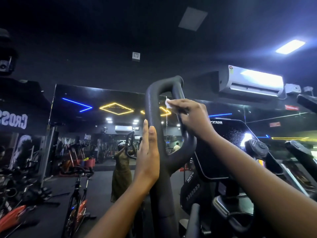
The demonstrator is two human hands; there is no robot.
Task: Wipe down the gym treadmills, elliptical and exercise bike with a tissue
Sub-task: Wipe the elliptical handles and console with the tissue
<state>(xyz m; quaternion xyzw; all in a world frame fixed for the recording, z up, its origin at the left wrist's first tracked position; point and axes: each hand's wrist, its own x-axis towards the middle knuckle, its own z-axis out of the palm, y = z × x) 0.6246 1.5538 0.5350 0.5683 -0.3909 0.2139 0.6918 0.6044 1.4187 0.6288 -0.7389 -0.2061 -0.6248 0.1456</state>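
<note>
Bike [80, 191] far left, upright on dark floor, before mirror [103, 127]. Left hand [148, 152] next: fingers straight and together, palm flat against left bar of handle [151, 107], gripping nothing. Black loop shape, rising centre frame. Tissue [169, 103] white, pressed on loop's right bar near top, pinched in right hand [192, 117], fingers curled round it. Console [228, 148] just right of handle, below right wrist. Air conditioner [252, 81] high on wall, far right.

Legible lettering in the gym view.
At 9 o'clock, white wall lettering [17, 121] reads mirrored "CROS", cut by the frame edge. At 3 o'clock, the elliptical console [216, 122] carries "VIVA", its smaller subline illegible. The red signs [291, 107] at 2 o'clock cannot be read.
</note>
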